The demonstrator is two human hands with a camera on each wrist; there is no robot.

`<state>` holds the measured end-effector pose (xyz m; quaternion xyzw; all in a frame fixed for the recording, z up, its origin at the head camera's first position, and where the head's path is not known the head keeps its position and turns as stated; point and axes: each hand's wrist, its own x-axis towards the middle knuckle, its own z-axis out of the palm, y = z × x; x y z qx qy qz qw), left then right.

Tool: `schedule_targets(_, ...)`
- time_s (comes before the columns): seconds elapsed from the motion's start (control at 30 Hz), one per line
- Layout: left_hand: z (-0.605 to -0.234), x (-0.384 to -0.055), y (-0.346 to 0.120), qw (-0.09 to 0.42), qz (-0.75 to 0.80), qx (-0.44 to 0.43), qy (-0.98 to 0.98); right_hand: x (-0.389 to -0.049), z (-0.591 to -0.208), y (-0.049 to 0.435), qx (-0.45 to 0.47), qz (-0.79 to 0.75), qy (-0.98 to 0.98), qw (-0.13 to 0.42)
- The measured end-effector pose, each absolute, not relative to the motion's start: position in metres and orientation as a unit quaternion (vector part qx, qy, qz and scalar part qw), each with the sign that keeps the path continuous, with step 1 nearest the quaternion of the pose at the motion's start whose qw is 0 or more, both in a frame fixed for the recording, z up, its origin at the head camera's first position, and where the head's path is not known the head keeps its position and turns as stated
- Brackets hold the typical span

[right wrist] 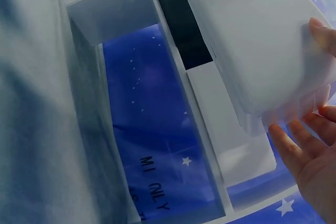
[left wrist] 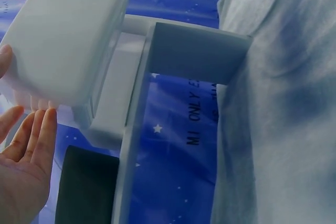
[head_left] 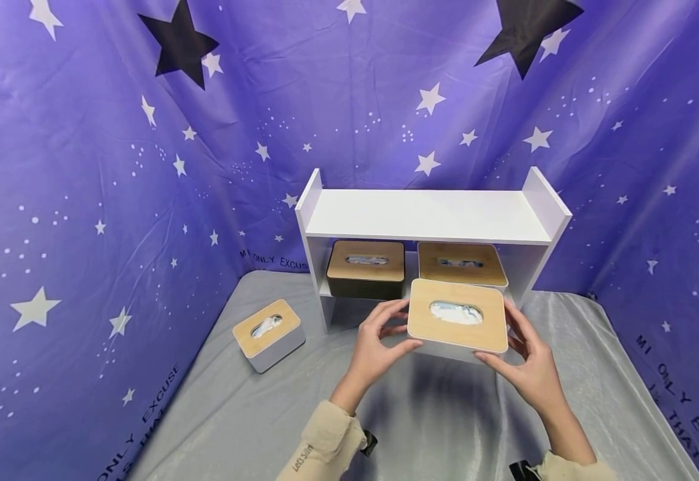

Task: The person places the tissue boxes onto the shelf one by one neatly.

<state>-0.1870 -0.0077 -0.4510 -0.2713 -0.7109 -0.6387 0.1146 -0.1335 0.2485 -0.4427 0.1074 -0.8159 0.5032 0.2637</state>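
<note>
A white tissue box [head_left: 454, 335] with a light wooden lid is held up in front of the shelf between both hands. My left hand [head_left: 373, 346] grips its left side, thumb at the near corner. The right hand [head_left: 532, 375] grips the opposite side, with its thumb along the near edge. Both wrist views show the box's pale underside [left wrist: 68, 35]. Behind it, a second white tissue box [head_left: 463, 274] sits on the shelf, partly hidden by the held one. To its left on the same shelf stands a dark tissue box [head_left: 366, 287].
The white two-tier shelf [head_left: 421, 214] stands at the back of the grey cloth-covered surface [head_left: 205, 427]. A grey tissue box [head_left: 277, 349] with a wooden lid lies angled to the left of it. Purple star-patterned curtains [head_left: 85, 267] enclose the sides and back.
</note>
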Motion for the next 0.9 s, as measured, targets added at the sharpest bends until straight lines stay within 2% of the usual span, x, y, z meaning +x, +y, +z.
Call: schedule_targets(0.9,-0.413,-0.189,-0.025,0.161,-0.613,-0.29,-0.718,-0.141,-0.407,0.234,0.147,0.508,-0.793,0.301)
